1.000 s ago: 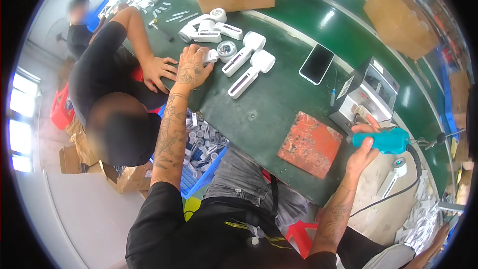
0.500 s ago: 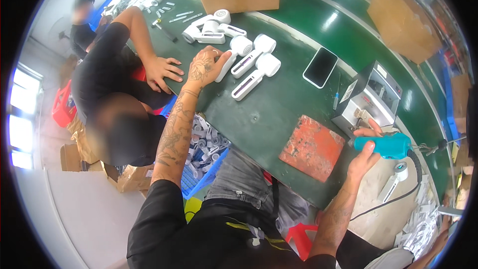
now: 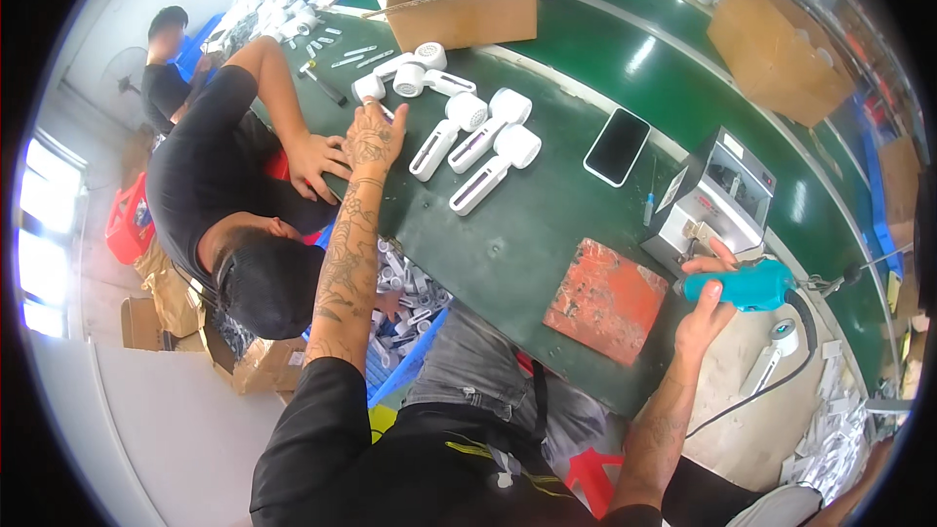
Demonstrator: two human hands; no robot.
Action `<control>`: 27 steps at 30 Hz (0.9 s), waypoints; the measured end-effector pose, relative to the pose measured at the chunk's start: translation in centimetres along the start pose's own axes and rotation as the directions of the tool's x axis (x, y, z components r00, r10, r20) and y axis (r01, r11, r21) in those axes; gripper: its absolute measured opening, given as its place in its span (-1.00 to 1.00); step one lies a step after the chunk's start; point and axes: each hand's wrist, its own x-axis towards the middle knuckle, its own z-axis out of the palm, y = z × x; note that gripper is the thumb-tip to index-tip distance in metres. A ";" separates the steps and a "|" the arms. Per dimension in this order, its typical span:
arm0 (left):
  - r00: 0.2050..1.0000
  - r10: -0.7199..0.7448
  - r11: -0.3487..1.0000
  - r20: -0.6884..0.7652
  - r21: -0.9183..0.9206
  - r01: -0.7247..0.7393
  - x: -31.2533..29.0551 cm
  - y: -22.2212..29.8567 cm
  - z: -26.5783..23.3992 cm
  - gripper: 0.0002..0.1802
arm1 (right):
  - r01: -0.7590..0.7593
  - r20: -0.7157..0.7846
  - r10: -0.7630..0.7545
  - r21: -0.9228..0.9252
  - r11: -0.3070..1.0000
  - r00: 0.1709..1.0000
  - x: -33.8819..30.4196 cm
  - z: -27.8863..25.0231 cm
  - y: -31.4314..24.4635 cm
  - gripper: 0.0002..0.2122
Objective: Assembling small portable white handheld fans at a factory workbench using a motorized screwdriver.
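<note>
My left hand (image 3: 375,140) reaches over the green worktable (image 3: 459,254), its fingers closed round the handle of a white shower head (image 3: 369,88) that they partly hide. Just right of it lie three more white shower heads (image 3: 488,133), handles toward me. Another pair (image 3: 429,73) rests touching one another beyond my fingers. On the right, my right hand (image 3: 705,307) grips a teal electric screwdriver (image 3: 750,285) with a black cable. The screwdriver is level, its tip end beside a silver box-shaped machine (image 3: 717,200).
A worn red block (image 3: 605,301) and a phone (image 3: 618,147) lie on the table. At left a co-worker's hand (image 3: 317,164) rests near the table edge. A blue crate (image 3: 410,356) of white parts stands below; a cardboard box (image 3: 464,15) stands behind.
My left hand has moved left, off the handle of one shower head and onto another. The right hand still holds the screwdriver in nearly the same place.
</note>
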 end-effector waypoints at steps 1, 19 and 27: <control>0.997 -0.014 1.000 -0.072 0.019 0.015 0.4 -1.8 1.3 -0.29 | -0.001 0.020 0.001 -0.006 1.000 1.000 0.1 0.1 -0.1 -0.26; 0.929 0.364 0.887 -0.071 -0.279 -0.368 -8.5 -1.8 -3.1 -0.56 | 0.014 0.007 -0.014 -0.052 0.999 1.000 0.2 0.1 0.5 -0.22; 0.945 0.324 0.879 0.047 -0.384 -0.283 -7.9 -1.0 -2.2 -0.53 | -0.013 0.010 0.013 -0.021 1.000 1.000 0.3 0.3 0.1 -0.29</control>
